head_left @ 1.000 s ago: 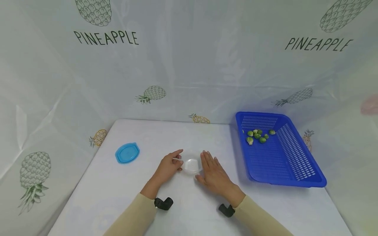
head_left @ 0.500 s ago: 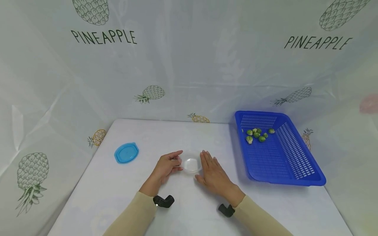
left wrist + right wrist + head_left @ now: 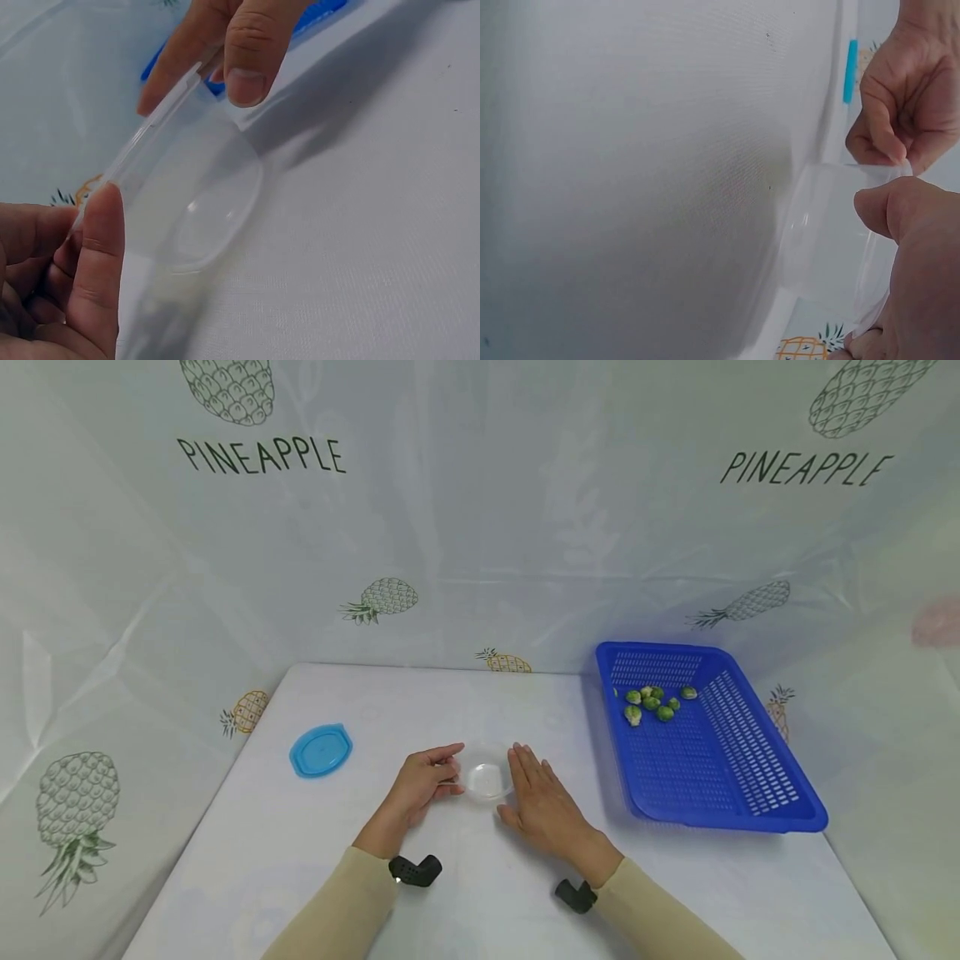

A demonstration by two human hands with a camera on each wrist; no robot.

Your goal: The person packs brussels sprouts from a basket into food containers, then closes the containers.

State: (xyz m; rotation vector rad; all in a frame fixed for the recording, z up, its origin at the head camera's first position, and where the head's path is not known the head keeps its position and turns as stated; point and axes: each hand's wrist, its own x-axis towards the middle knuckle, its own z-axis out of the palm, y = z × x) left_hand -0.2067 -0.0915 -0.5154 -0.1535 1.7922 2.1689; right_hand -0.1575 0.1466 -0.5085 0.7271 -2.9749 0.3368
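Note:
A clear plastic tub (image 3: 486, 779) is between my hands at the middle of the table. My left hand (image 3: 420, 787) pinches the tub's left rim between thumb and fingers, as the left wrist view shows at the tub's edge (image 3: 142, 135). Against the right side of the tub lie the straight fingers of my right hand (image 3: 547, 806), its thumb spread toward me. In the right wrist view that thumb (image 3: 889, 206) is beside the tub wall (image 3: 825, 240). Whether the tub's base touches the table, I cannot tell. A light blue lid (image 3: 321, 750) lies flat to the left.
A blue plastic basket (image 3: 682, 777) stands at the right, with several Brussels sprouts (image 3: 652, 702) toward its back left. A white cloth covers the table (image 3: 450, 893). Behind it hangs a pineapple-printed sheet (image 3: 510, 527).
My left fingers have shifted on the tub's rim, the lower ones coming up against it. The right hand has stayed nearly still, and lid and basket have not moved.

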